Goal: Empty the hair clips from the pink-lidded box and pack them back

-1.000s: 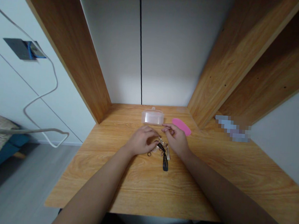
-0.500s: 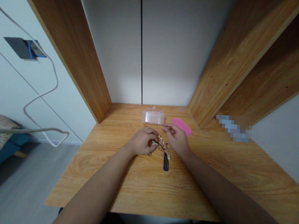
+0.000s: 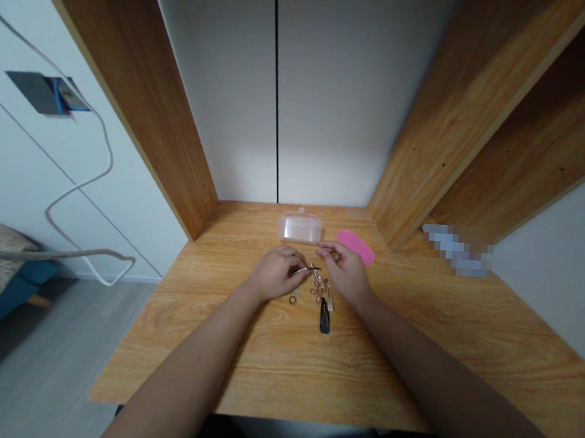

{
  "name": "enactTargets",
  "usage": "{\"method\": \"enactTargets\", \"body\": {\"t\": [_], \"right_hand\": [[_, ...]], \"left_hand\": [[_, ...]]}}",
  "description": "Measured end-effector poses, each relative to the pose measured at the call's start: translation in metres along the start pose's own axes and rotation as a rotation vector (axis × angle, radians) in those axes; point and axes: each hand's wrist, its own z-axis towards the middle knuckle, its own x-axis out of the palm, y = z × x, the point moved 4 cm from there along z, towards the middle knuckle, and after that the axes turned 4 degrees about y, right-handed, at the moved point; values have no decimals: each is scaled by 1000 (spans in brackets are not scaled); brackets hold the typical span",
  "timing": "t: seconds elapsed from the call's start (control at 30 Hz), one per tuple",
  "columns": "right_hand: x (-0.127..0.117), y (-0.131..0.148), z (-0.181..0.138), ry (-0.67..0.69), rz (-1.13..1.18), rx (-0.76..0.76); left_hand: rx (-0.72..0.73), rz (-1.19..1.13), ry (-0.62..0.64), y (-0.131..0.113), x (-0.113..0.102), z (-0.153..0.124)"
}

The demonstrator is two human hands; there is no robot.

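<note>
My left hand (image 3: 277, 273) is closed, thumb and fingers pinching a slim hair clip (image 3: 315, 268) whose dark end points right over a small pile. In that pile lie gold-coloured clips and loops (image 3: 318, 286), too small to tell apart. A dark snap hair clip (image 3: 324, 316) lies at its near end, with a pale clip (image 3: 330, 299) beside it. One small dark ring (image 3: 293, 300) lies apart, below my left hand. My right hand (image 3: 346, 271) rests just right of the pile, fingers loosely bent and apart, with nothing visible in them.
Behind my hands stands a clear plastic case (image 3: 299, 228). A pink oval piece (image 3: 355, 246) lies right of it. Wooden uprights (image 3: 178, 137) and a white back panel (image 3: 330, 115) enclose the wooden desktop (image 3: 281, 385). A white cable (image 3: 108, 146) hangs at the left.
My left hand has shifted slightly up and left, and the slim clip in it has turned to lie flatter. The small ring now shows fully. My right hand has stayed put.
</note>
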Motion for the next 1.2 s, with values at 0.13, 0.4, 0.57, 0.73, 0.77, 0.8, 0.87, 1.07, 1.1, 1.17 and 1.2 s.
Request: {"method": "enactTargets", "body": {"t": [0.13, 0.4, 0.57, 0.73, 0.77, 0.8, 0.87, 1.07, 1.1, 1.17, 1.2], "right_hand": [[0, 0, 0, 18, -4, -2], [2, 2, -1, 46, -83, -57], [6, 1, 0, 79, -77, -74], [8, 3, -1, 107, -78, -106], [8, 3, -1, 118, -77, -106], [8, 4, -2, 129, -76, -108], [9, 7, -2, 160, -82, -121], [9, 19, -4, 213, -106, -198], [9, 19, -4, 212, -107, -204], [9, 19, -4, 205, -113, -207], [9, 19, -4, 199, -117, -203]], "left_hand": [[-65, 34, -32, 3, -2, 0], [-267, 110, -96, 10, -7, -2], [-293, 94, -121, 11, -7, -2], [-248, 23, -71, 9, -2, -1], [-242, 23, -55, 9, -1, -1], [-236, 27, -39, 8, -1, -1], [-223, 37, -8, 7, 0, -1], [-259, 55, -4, 11, 1, -2], [-267, 54, -11, 12, 1, -2], [-283, 56, -29, 14, 0, -3], [-295, 61, -38, 15, -1, -3]]}}
